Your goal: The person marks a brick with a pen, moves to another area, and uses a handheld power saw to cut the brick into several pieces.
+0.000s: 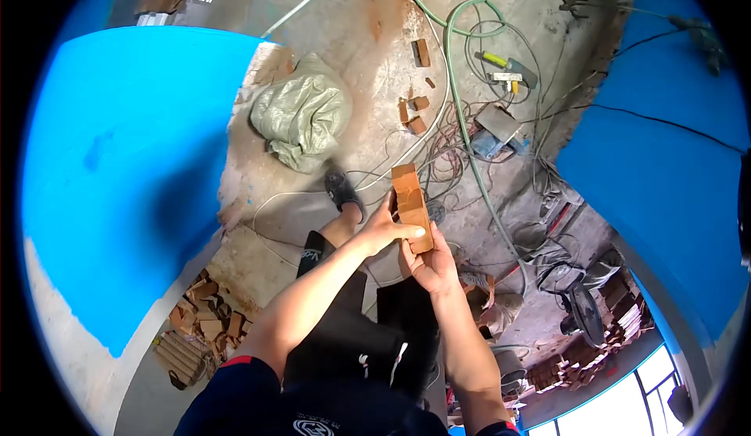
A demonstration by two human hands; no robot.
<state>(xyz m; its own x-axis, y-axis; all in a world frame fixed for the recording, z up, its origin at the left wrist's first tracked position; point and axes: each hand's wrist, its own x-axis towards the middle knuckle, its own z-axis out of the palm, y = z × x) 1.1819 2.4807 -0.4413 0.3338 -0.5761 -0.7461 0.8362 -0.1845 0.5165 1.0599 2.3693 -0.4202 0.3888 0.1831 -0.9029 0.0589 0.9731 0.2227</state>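
In front of my body I hold a long reddish-brown wooden block [407, 190] with both hands. A step or notch seems to cross its upper part. My left hand [385, 227] grips it from the left side, with the thumb laid across its face near the lower end. Around the bottom end my right hand [432, 262] is closed, fingers partly hidden beneath the wood. The block's far end points away from me and stands free of both hands.
A pale green woven sack [301, 111] lies at the far left. Small wood offcuts [417, 125], a green hose [461, 100] and tangled cables cover the floor ahead. A power strip [507, 78] is at far right. Wood scraps [211, 315] pile at lower left; a fan [580, 311] stands lower right.
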